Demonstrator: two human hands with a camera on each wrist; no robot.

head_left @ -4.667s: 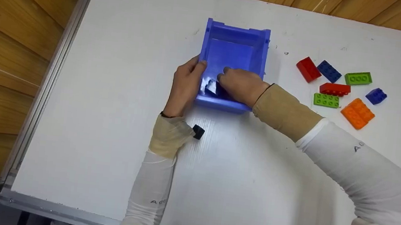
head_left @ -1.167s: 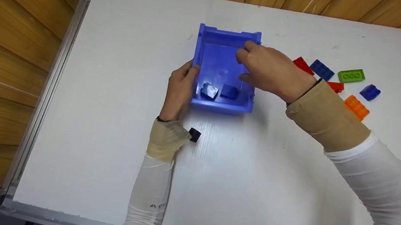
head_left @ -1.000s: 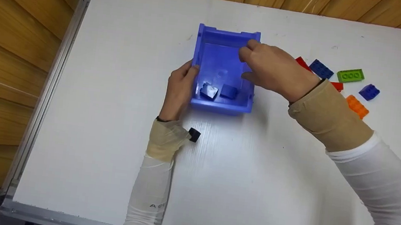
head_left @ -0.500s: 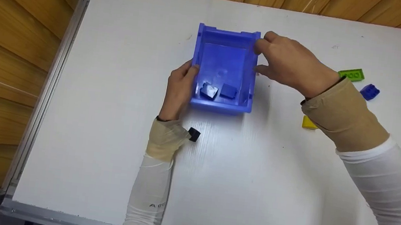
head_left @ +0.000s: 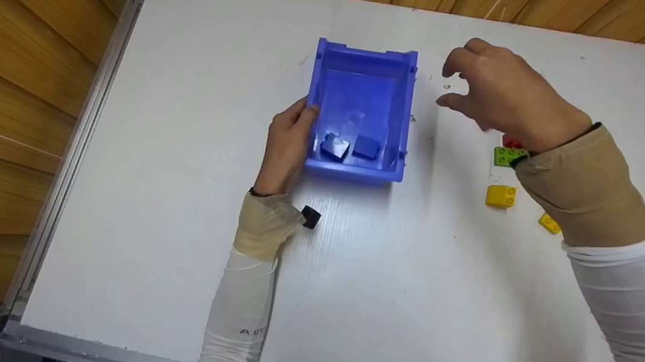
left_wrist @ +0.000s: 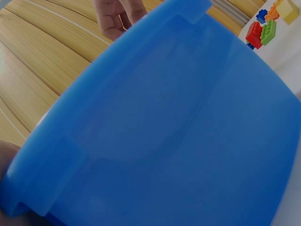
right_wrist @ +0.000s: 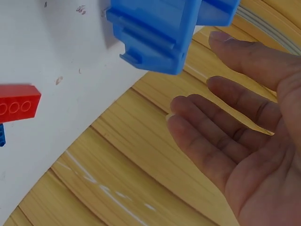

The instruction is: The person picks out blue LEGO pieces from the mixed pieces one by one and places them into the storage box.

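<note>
Head view: bin [head_left: 365, 64] lengthwise away from person.

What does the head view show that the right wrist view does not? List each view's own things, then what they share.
Only the head view: the inside of the blue bin with two blue bricks at its near end, the left hand holding its left wall, a yellow brick and the white table.
Only the right wrist view: the right hand's empty palm, fingers relaxed, and a whole red brick.
Both: the blue bin, seen from outside in the right wrist view, and the right hand lifted to the bin's right, touching nothing.
</note>
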